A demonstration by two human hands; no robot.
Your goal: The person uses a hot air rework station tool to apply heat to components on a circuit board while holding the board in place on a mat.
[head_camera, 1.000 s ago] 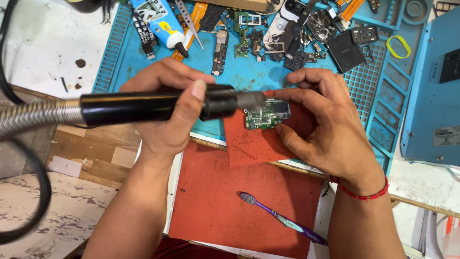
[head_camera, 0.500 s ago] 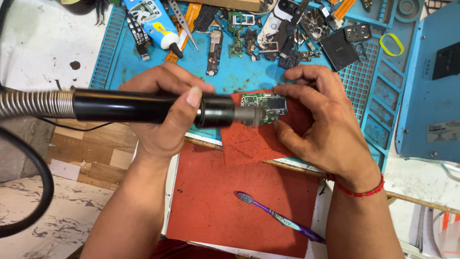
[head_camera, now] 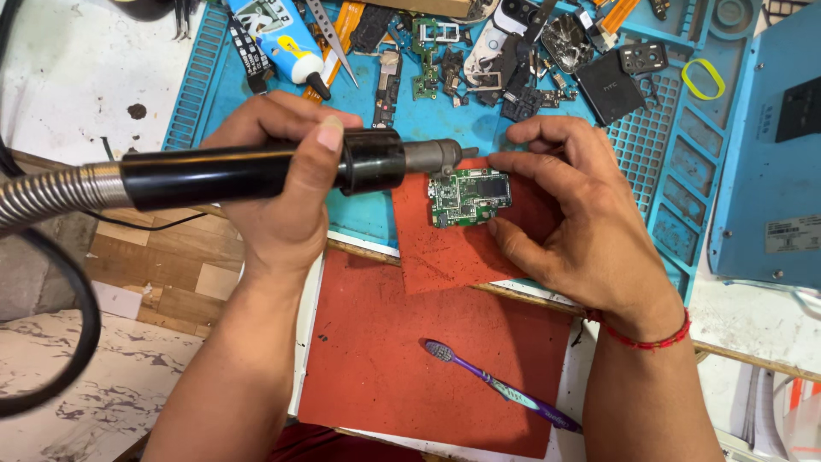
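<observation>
Two hands meet over a small green board (head_camera: 469, 197) lying flat on a red mat (head_camera: 445, 248) at the near edge of the blue work mat (head_camera: 376, 218) on your table. Your left hand (head_camera: 286, 184) is wrapped shut around the black handle of a hot-air tool (head_camera: 256, 174); your right hand (head_camera: 573, 218) pinches the board's right end between thumb and fingertips, pinning it to the mat. Compared with a second ago, the metal nozzle sat right over the board's upper left; now it has drawn back a little to the left and up, so the whole board shows, with the nozzle tip just beside its top-left corner. Judged from that, the heat is coming off the board, or moving to its edge. The tool's long axis runs nearly level, left to right, nozzle pointing right toward the board, its ribbed metal hose (head_camera: 47, 198) trailing off to the left. The board's long axis runs the same way, tilted slightly up at the right. A purple toothbrush (head_camera: 500, 395) lies well apart on the lower red mat, nearer you.
</observation>
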